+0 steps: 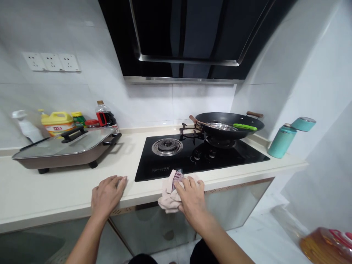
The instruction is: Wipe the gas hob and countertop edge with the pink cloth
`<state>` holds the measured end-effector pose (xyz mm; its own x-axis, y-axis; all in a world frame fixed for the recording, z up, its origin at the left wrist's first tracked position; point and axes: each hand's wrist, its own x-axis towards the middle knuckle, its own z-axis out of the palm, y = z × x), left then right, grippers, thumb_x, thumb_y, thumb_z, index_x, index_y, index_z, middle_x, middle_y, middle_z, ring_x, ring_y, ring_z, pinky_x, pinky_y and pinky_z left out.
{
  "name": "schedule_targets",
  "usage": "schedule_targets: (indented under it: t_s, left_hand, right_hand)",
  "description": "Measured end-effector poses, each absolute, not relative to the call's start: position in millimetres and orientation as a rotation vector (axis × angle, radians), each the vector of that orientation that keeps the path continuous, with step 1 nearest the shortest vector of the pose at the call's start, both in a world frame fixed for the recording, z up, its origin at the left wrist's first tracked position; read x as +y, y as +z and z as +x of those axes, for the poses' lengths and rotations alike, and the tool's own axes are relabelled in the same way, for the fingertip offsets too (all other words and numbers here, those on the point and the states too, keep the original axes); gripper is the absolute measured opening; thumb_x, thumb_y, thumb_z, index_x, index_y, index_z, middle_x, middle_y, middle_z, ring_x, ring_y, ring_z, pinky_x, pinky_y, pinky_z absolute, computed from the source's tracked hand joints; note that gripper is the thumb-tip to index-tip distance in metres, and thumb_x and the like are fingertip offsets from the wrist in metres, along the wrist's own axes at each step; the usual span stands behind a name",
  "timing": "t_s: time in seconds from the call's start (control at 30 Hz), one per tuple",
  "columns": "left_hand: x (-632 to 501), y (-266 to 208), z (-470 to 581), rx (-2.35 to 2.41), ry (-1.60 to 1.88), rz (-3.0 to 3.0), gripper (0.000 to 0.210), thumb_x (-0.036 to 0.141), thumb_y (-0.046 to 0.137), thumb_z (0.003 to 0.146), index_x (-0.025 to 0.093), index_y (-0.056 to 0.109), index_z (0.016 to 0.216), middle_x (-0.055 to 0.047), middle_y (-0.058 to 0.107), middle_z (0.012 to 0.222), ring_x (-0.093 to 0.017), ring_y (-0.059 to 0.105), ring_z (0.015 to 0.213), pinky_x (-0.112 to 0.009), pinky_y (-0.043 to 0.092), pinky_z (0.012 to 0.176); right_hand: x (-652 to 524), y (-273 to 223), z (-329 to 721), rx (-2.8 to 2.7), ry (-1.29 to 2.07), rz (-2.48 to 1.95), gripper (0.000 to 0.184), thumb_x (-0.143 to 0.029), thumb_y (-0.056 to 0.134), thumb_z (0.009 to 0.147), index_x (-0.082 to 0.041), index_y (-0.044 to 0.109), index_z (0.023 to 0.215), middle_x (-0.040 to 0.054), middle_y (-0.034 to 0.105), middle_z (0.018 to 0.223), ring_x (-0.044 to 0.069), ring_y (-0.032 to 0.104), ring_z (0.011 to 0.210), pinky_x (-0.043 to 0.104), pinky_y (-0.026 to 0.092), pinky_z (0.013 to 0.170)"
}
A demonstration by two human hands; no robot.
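My right hand (192, 196) grips a pale pink cloth (169, 200) with a purple pattern. The cloth is bunched at the counter's front edge, just before the black gas stove (176, 165), and part of it hangs over. My left hand (108, 194) rests flat on the white countertop (68, 187), left of the stove, and holds nothing. On the stove's left, the burner (167, 146) is uncovered. A pan support (192, 131) sits off it, toward the back middle. The right burner carries a black wok (220, 119) with a green-handled utensil (244, 127) and a metal piece inside.
An electric pan with a glass lid (63, 146) stands at left, before a spray bottle (26, 126), a yellow jug (57, 123) and a dark sauce bottle (106, 115). A turquoise flask (282, 141) stands at right. The range hood (187, 40) overhangs the stove. A jar of amber liquid (321, 244) is lower right.
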<state>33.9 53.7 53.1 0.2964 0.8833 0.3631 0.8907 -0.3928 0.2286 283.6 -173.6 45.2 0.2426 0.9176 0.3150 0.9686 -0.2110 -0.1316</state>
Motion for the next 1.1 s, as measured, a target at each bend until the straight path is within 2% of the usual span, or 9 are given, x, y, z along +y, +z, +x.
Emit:
schedule_targets:
  t_s: [0.17, 0.27, 0.4, 0.6, 0.73, 0.97, 1.1]
  left_hand:
    - [53, 54, 34, -1.735, -0.677, -2.517, 0.057, 0.058, 0.036, 0.101, 0.024, 0.077, 0.121, -0.011, 0.067, 0.142, -0.036, 0.056, 0.136, -0.052, 0.044, 0.110]
    - [52, 54, 35, -1.729, -0.687, -2.515, 0.057, 0.058, 0.036, 0.101, 0.023, 0.077, 0.121, -0.012, 0.067, 0.142, -0.036, 0.056, 0.135, -0.052, 0.044, 0.110]
    - [53, 56, 36, -1.743, -0.683, -2.512, 0.054, 0.056, 0.039, 0.101, 0.023, 0.078, 0.119, -0.012, 0.068, 0.142, -0.036, 0.055, 0.136, -0.052, 0.044, 0.110]
    - [54, 56, 31, -1.713, -0.660, -2.543, 0.056, 0.057, 0.037, 0.100, 0.024, 0.076, 0.121, -0.011, 0.068, 0.142, -0.036, 0.055, 0.137, -0.052, 0.045, 0.110]
    - [59, 54, 28, -1.693, -0.634, -2.539, 0.059, 0.061, 0.036, 0.099, 0.023, 0.076, 0.122, -0.012, 0.067, 0.142, -0.037, 0.057, 0.135, -0.054, 0.046, 0.108]
    - [76, 42, 25, -1.734, -0.628, -2.425, 0.057, 0.066, 0.034, 0.095, 0.034, 0.076, 0.114, 0.005, 0.071, 0.137, -0.028, 0.061, 0.129, -0.046, 0.050, 0.103]
    - [79, 40, 25, -1.759, -0.637, -2.406, 0.058, 0.068, 0.033, 0.093, 0.035, 0.077, 0.113, 0.006, 0.071, 0.136, -0.028, 0.063, 0.127, -0.047, 0.050, 0.104]
  right_hand:
    - [-153, 58, 279, -1.831, -0.298, -2.270, 0.050, -0.022, 0.074, 0.083, -0.024, 0.061, 0.132, 0.0160, 0.063, 0.132, 0.035, 0.056, 0.114, 0.062, 0.038, 0.102]
    - [-141, 43, 272, -1.810, -0.445, -2.253, 0.042, -0.020, 0.064, 0.090, -0.022, 0.063, 0.132, 0.0186, 0.063, 0.134, 0.038, 0.053, 0.123, 0.065, 0.035, 0.105]
    - [-140, 19, 273, -1.767, -0.628, -2.141, 0.051, -0.023, 0.068, 0.089, -0.022, 0.059, 0.139, 0.0174, 0.057, 0.146, 0.041, 0.043, 0.139, 0.064, 0.033, 0.109]
    - [-162, 21, 323, -1.964, -0.539, -1.894, 0.062, -0.035, 0.085, 0.079, -0.029, 0.058, 0.135, 0.0105, 0.065, 0.134, 0.032, 0.054, 0.123, 0.053, 0.034, 0.107]
    - [-184, 27, 370, -1.991, -0.507, -1.846, 0.064, -0.034, 0.087, 0.078, -0.029, 0.058, 0.134, 0.0100, 0.063, 0.137, 0.029, 0.053, 0.123, 0.048, 0.033, 0.105]
    - [-243, 20, 481, -1.960, -0.531, -2.048, 0.080, -0.020, 0.089, 0.065, -0.027, 0.059, 0.139, 0.0134, 0.060, 0.142, 0.033, 0.050, 0.128, 0.049, 0.034, 0.105]
    - [-286, 16, 556, -1.761, -0.593, -2.360, 0.079, -0.016, 0.079, 0.065, -0.027, 0.059, 0.140, 0.0136, 0.058, 0.144, 0.034, 0.050, 0.129, 0.052, 0.035, 0.107]
